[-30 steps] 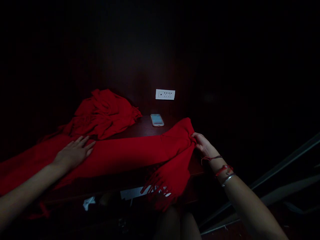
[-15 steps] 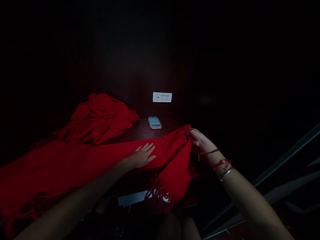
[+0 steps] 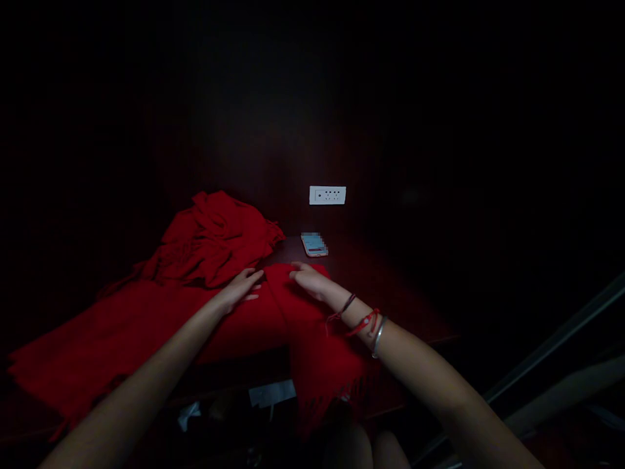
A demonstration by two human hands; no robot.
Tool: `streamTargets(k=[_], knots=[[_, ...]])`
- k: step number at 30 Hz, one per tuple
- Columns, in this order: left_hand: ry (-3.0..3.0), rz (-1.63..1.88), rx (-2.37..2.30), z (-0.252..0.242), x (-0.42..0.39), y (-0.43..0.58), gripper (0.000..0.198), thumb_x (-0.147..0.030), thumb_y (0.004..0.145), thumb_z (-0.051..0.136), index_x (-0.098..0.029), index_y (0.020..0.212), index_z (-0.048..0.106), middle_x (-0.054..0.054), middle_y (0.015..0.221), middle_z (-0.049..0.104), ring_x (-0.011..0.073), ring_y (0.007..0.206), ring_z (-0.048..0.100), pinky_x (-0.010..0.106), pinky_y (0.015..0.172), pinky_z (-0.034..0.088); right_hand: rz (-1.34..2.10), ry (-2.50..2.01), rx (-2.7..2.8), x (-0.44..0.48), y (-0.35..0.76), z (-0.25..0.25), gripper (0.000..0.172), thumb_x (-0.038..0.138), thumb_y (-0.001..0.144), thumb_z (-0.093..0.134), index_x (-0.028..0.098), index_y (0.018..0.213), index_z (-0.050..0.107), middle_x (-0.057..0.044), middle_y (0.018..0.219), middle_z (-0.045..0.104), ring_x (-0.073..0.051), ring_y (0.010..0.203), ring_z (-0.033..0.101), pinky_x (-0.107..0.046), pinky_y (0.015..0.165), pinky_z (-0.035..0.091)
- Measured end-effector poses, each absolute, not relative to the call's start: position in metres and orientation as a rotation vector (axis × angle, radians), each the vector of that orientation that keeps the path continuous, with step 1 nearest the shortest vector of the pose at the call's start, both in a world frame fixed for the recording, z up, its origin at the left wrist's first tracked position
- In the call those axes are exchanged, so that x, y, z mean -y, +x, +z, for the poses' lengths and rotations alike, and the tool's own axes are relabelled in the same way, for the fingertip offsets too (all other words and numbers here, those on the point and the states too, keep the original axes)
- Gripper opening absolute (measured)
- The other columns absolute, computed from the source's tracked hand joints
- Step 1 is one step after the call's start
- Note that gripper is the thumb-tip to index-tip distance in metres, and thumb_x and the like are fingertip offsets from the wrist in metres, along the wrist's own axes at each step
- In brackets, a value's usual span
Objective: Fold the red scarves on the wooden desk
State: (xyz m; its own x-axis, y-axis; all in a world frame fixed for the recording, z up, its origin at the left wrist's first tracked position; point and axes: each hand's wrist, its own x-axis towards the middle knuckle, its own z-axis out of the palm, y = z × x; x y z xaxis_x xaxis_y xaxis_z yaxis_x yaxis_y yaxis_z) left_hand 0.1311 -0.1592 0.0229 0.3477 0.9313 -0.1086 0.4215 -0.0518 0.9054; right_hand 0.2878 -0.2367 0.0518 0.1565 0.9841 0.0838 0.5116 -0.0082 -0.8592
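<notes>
A red fringed scarf (image 3: 244, 326) lies lengthwise along the dark shelf, its right end folded over and hanging past the front edge with the fringe down. My left hand (image 3: 239, 291) rests on the scarf's upper edge, fingers stretched and apart. At the fold, my right hand (image 3: 311, 281) has its thumb and fingers closed on the cloth; part of the fingers is hidden. Bracelets circle that wrist. Behind my left hand sits a crumpled heap of red cloth (image 3: 219, 234), also fringed.
A phone (image 3: 315, 245) with a lit screen lies on the shelf (image 3: 390, 299) beyond my right hand. Above it, a white socket plate (image 3: 327, 195) is fixed to the dark back wall. White papers (image 3: 273, 393) show under the shelf. My knees are below the front edge.
My right hand has moved left with the scarf's end, bringing the fold nearer my left hand. My left hand has shifted left and up along the cloth. The view has tilted slightly.
</notes>
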Motion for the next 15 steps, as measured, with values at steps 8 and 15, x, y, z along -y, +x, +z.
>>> streamTargets(k=[8,15], knots=[[2.457,0.48,-1.453,0.012,0.163,0.186,0.052,-0.035,0.071,0.046,-0.014,0.118,0.04,0.014,0.113,0.048,0.0275,0.106,0.042,0.04,0.087,0.033,0.45,-1.945,1.51,0.303,0.379,0.02,0.05,0.024,0.072,0.046,0.007,0.118,0.037,-0.014,0.116,0.046,-0.017,0.104,0.044,-0.029,0.089,0.031],[2.491,0.856,-1.364,0.015,0.147,0.2,0.047,-0.015,0.073,0.039,-0.007,0.12,0.037,0.01,0.125,0.035,0.017,0.115,0.032,0.022,0.097,0.024,0.521,-2.092,1.342,0.276,0.37,0.018,0.066,0.03,0.069,0.052,0.013,0.125,0.022,-0.011,0.109,0.049,-0.018,0.094,0.05,-0.026,0.078,0.038]])
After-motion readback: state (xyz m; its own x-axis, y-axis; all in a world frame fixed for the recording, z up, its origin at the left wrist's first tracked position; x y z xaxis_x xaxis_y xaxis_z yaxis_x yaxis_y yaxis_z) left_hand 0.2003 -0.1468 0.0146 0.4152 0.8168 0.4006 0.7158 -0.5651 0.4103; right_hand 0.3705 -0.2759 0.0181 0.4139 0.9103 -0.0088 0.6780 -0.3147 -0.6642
